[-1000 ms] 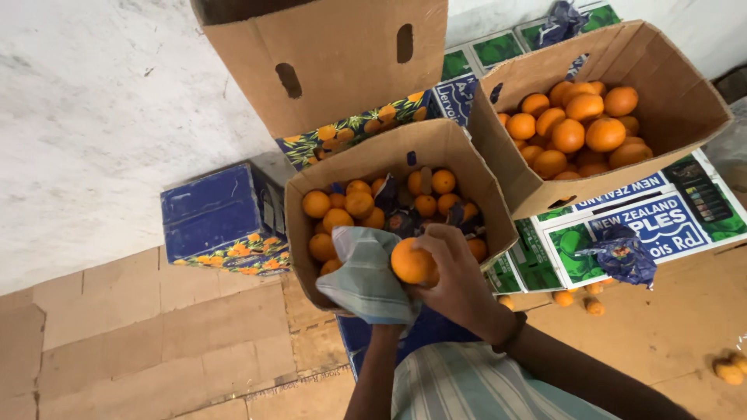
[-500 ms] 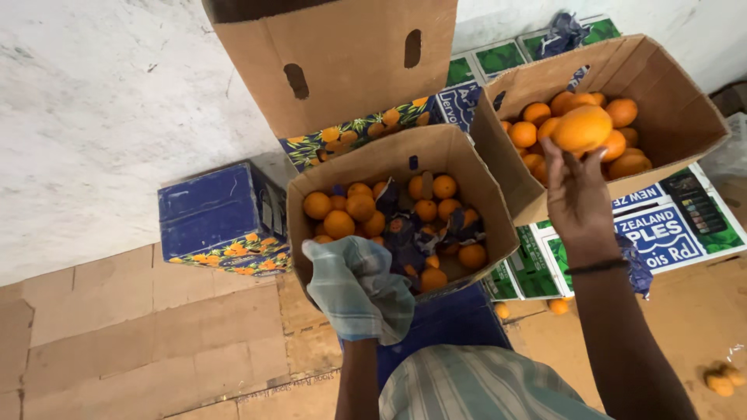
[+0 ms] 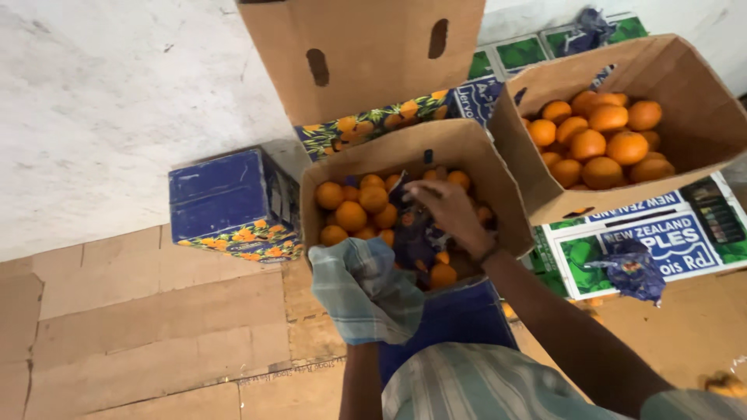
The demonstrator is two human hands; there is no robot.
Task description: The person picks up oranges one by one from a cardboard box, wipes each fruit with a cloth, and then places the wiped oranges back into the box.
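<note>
Oranges [image 3: 352, 215] lie just left of your right hand [image 3: 442, 208], fingers loosely open, empty, inside the near box [image 3: 498, 198]; left hand [image 3: 359, 299] grips the checked cloth [image 3: 366, 284].

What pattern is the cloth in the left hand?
The cloth is a pale blue-green and white check, draped over the left hand; the head view shows it best.

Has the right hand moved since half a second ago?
Yes. The right hand left the right box and is now inside the middle box, empty.
</note>
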